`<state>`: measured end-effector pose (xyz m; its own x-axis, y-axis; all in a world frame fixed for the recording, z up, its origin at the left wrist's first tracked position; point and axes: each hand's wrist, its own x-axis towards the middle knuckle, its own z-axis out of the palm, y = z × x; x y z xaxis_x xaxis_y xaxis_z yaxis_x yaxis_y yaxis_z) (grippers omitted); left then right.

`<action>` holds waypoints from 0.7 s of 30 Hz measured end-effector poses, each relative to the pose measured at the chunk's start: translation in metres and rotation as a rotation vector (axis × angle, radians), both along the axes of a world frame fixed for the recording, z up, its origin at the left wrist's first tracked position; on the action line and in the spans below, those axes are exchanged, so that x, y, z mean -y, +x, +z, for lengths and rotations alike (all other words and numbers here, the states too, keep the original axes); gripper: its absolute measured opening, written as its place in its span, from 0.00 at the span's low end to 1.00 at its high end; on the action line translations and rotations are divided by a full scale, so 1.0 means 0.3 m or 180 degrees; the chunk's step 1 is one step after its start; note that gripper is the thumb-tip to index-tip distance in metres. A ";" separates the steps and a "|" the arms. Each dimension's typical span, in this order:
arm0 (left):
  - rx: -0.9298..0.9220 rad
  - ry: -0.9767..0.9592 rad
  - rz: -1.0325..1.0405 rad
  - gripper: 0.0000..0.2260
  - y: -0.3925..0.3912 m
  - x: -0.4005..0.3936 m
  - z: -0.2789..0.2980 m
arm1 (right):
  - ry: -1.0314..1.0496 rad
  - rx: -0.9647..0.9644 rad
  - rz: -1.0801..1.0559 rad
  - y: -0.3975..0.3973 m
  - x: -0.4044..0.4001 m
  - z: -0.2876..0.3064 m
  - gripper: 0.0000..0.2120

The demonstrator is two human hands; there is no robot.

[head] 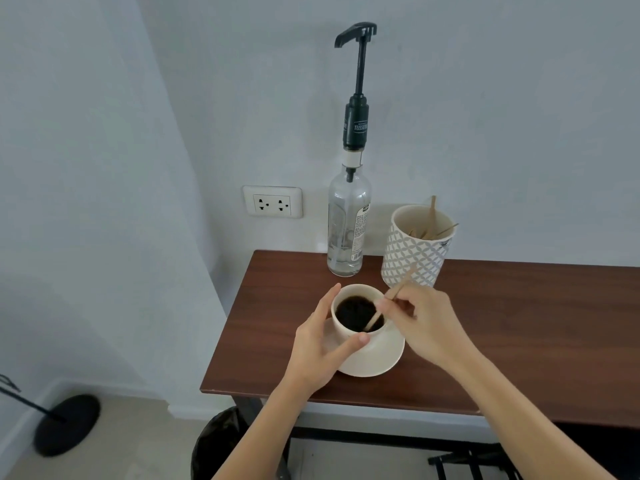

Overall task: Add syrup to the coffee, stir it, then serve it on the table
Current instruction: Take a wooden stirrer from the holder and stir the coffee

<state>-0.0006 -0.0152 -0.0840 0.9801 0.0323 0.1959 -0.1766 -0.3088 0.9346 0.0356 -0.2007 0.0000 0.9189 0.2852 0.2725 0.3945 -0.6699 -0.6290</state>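
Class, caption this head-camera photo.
Right hand stirs coffee with a wooden stick while left hand steadies the cup.

Cup (pixel 356 315) on saucer (pixel 377 358), table's (pixel 519 323) left end — syrup bottle (pixel 348 223) behind, stick holder (pixel 417 245) right of bottle, probably not touching.

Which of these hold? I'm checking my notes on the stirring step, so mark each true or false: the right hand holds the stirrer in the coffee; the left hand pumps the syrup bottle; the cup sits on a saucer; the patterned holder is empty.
1. The right hand holds the wooden stirrer in the coffee. True.
2. The left hand pumps the syrup bottle. False: it steadies the cup.
3. The cup sits on a saucer. True.
4. The patterned holder is empty. False: wooden sticks stand in it.
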 end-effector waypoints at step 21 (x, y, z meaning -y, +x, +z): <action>0.0015 0.0093 0.0041 0.36 -0.007 0.003 0.012 | 0.0286 0.0350 -0.0157 0.071 -0.050 -0.009 0.10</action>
